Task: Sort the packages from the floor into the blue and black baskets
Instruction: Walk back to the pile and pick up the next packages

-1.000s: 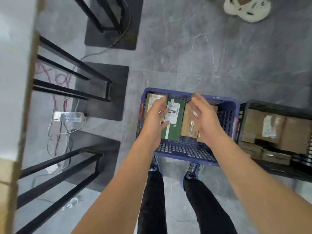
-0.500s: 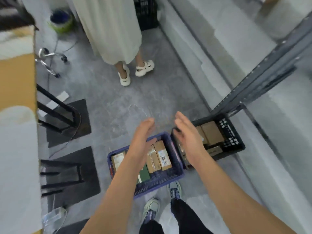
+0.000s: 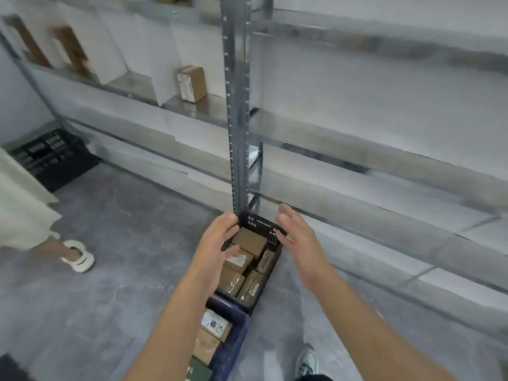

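The black basket (image 3: pixel 259 223) stands on the floor at the foot of a shelf post, filled with several brown cardboard packages (image 3: pixel 249 242). Nearer to me is the blue basket (image 3: pixel 233 342), holding brown packages (image 3: pixel 204 346) and a green one (image 3: pixel 198 373); my left forearm covers part of it. My left hand (image 3: pixel 217 243) hovers over the black basket's left side with fingers relaxed, holding nothing. My right hand (image 3: pixel 298 237) is raised beside the basket's right side, fingers straight, holding nothing.
A grey metal shelving unit (image 3: pixel 237 105) runs along the wall, with a small brown box (image 3: pixel 192 83) on one shelf. Another black crate (image 3: pixel 52 158) sits on the floor at the left. A person's leg in a white sandal (image 3: pixel 78 257) stands left. My shoe (image 3: pixel 308 362) is bottom right.
My view swung up and right from the blue basket to the shelves. Both empty hands now hover by the black basket instead of the blue one.
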### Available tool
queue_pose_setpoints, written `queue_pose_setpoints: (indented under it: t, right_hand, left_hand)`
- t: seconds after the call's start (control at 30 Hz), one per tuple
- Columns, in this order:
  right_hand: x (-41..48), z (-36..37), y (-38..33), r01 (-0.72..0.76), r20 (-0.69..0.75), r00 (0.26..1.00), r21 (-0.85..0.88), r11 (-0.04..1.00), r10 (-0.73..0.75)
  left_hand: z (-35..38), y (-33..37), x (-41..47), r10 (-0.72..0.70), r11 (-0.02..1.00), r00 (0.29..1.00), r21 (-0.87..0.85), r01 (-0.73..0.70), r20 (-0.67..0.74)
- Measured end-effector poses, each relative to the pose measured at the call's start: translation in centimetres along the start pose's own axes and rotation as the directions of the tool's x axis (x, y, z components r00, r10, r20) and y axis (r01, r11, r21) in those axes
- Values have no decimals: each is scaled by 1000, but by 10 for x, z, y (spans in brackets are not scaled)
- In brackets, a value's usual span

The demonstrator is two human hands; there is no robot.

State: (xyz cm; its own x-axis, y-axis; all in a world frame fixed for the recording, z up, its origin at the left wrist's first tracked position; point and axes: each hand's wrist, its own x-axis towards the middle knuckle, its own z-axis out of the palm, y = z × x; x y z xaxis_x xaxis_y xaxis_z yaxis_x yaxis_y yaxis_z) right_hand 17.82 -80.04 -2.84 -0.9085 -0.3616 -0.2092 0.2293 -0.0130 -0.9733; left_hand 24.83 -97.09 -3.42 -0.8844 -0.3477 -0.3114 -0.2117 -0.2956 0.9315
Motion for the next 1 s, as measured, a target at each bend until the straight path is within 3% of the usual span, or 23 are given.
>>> queue_pose_setpoints:
  t: [0.23, 0.47, 0.73, 1.0]
  right_hand:
    - [-64, -132, -13, 86, -304, 951, 101, 991, -51]
    - [-132, -269, -7, 148, -548, 836, 183, 972, -24]
    - [-228, -412, 15, 202, -757, 653, 217, 955, 34]
    - [-300, -489, 41, 273, -884, 453, 261, 926, 116]
  left_hand:
    - [134, -5, -11, -72, 992, 960, 119, 41, 272]
    - [280, -42, -37, -171, 970, 867, 232, 67, 467]
    - [461, -100, -95, -306, 926, 698, 371, 62, 647]
    - [574, -159, -149, -474, 848, 501, 529, 37, 725]
